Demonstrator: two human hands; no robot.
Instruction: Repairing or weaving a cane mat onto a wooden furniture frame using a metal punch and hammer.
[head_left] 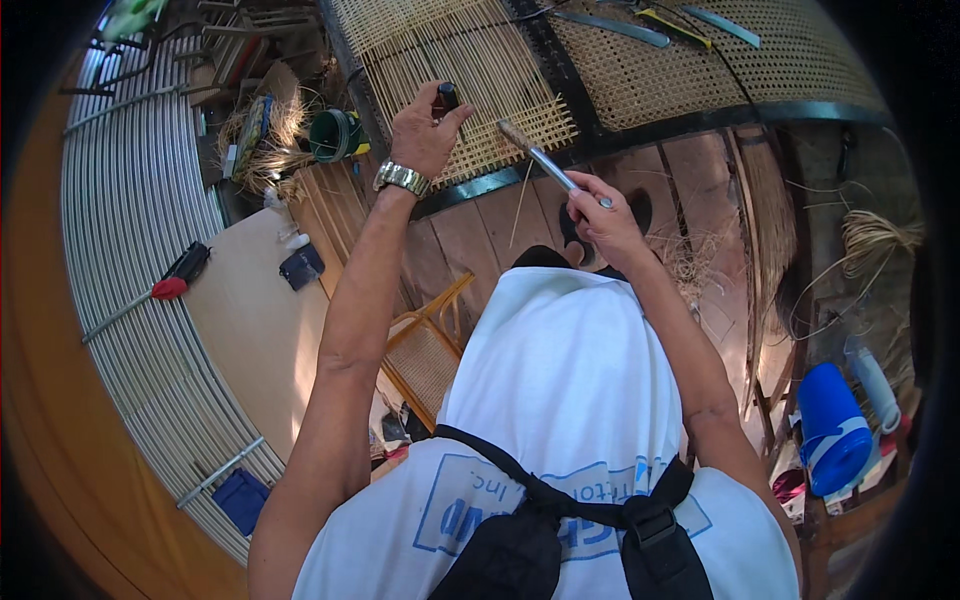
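Over the cane weaving (470, 70), which is stretched in a black frame, my left hand (422, 140) is closed round a dark cylindrical handle (446, 97). The lower part of that tool cannot be made out, and a metal watch is on the wrist. My right hand (607, 222) grips a silver metal-handled tool (550, 168) by its near end. Its brownish far end points up and left, over the near edge of the weaving. Pale strands cross loosely in the middle of this panel, with a tighter weave along its near edge.
Blades and a yellow-edged tool (675, 28) lie on the finished cane panel (640, 80) at right. Metal tubes (140, 250) line the left, beside a pale board (255, 300). A small cane chair (425, 350) stands below; a blue container (832, 430) is at lower right.
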